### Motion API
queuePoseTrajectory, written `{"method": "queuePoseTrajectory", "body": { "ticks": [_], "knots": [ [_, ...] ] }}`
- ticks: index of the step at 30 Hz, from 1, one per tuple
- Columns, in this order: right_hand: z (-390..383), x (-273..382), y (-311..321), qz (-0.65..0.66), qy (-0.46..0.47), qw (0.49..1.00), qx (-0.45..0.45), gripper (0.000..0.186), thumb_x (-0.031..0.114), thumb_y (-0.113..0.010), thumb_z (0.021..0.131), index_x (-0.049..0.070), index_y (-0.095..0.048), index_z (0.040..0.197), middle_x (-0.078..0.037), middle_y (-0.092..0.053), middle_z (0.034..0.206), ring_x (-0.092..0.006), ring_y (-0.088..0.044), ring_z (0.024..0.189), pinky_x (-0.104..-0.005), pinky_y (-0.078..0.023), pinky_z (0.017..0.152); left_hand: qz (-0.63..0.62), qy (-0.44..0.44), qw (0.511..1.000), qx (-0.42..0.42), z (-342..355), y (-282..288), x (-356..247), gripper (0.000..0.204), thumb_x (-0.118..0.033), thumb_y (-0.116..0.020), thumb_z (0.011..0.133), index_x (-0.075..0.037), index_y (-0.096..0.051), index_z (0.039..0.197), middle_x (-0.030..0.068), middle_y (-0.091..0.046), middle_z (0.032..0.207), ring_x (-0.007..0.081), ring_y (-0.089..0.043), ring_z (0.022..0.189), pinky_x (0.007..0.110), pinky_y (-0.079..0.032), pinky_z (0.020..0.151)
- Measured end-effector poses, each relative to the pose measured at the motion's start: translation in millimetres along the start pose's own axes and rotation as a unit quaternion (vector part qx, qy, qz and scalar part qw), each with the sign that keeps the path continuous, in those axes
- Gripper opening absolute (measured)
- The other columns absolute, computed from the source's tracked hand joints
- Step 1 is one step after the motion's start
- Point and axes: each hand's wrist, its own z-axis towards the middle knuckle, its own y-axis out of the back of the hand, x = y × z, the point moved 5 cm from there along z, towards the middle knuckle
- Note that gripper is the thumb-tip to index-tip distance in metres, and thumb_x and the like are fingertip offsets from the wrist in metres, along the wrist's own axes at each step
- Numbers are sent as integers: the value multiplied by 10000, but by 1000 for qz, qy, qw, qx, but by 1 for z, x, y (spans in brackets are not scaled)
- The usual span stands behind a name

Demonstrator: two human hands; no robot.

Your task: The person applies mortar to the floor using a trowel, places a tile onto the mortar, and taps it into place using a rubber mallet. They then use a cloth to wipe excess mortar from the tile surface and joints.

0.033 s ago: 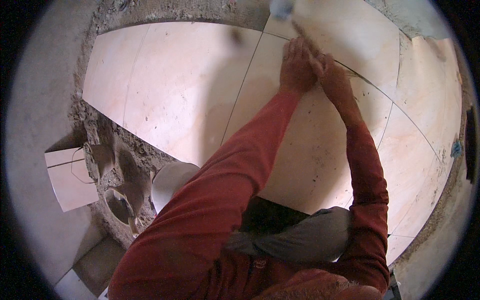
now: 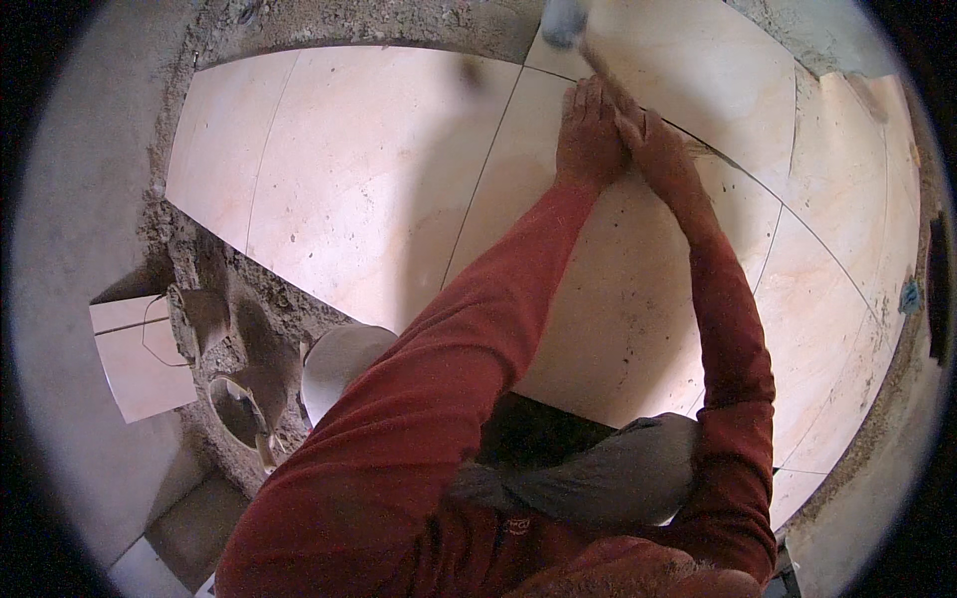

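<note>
We hold a mallet (image 2: 610, 80) by its wooden stick in our right hand (image 2: 662, 154), with the fingers curled round it. Its grey-blue head sticks out past our hands, up and to the left, and looks a bit blurry. We can't tell if it touches anything. Our left hand (image 2: 594, 140) lies flat, just beside the right one, fingers straight and close together, on a big pale tile (image 2: 618, 289). Past our fingers is another pale tile (image 2: 708, 75), with a thin dark gap between the two. Far right of our right hand is a blue scrap (image 2: 909, 296).
</note>
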Motion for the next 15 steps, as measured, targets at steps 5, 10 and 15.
{"method": "queuePoseTrajectory", "body": {
  "ticks": [5, 10, 15],
  "knots": [
    [-6, 46, 37, 34, 9, 999, 32, 424, 432, -539, 1052, 12, -528, 1112, -328, -663, 923, -501, -666, 912, -575, -514, 710, 49, 4, 999, -6, -11, 7, 16, 649, -262, -578, 920, 125, -419, 1415, 280, -466, 1464, 436, -428, 1401, 543, -267, 1224],
    [-14, -45, 11, -21, 10, 1000, 0, 393, 395, -532, 1065, 4, -553, 1107, -317, -643, 954, -489, -672, 848, -573, -531, 641, -4, 6, 1000, -17, 2, 8, -4, 553, -245, -578, 922, 105, -497, 1343, 280, -523, 1416, 439, -481, 1347, 527, -310, 1203],
    [-58, -16, 46, -146, -3, 989, 13, 271, 188, -501, 1070, 23, -550, 1279, -287, -545, 1277, -409, -693, 882, -477, -565, 723, 71, -47, 996, -35, -5, 2, 5, 430, -204, -613, 905, 78, -601, 1229, 264, -595, 1318, 428, -531, 1281, 525, -358, 1162]
  ]
}}
